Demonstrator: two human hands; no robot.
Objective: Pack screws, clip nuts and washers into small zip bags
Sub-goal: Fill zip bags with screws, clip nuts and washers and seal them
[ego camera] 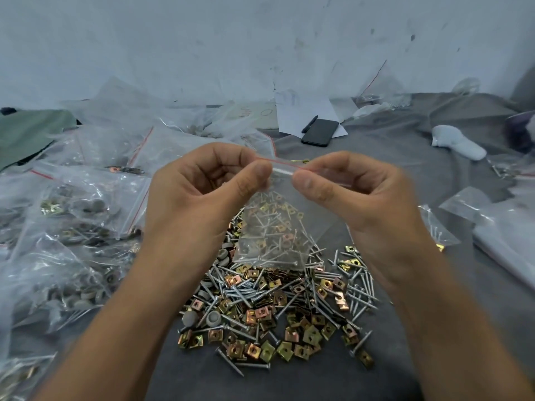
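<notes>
Left fingers: we see the left hand (199, 183) curled, its thumb and forefinger pinching the left end of the zip strip on a small clear bag (275, 233).
Right fingers: the right hand (359, 192) is curled the same way, thumb and forefinger pinching the right end of that strip; a short stretch of the red-lined strip shows between the two thumbs.
Bag: it hangs from the pinched top edge in the middle of the scene, above the pile; we can make out screws and a few clip nuts in its lower part.
Pile: loose screws (246, 293), gold clip nuts (285, 350) and grey washers (213, 317) lie heaped on the grey cloth (390, 157), near us and under the bag.
Left side: many filled bags (75, 215) with red zip lines are stacked there, holding the same parts.
Right side: more clear bags (492, 215) lie at the right edge.
Far side: a black phone (320, 132) with a pen (309, 124) just beside it rests on white papers (304, 111), in front of a scuffed pale wall (260, 39).
Far right: a white lump (457, 141) sits on the cloth; we cannot tell what it is.
</notes>
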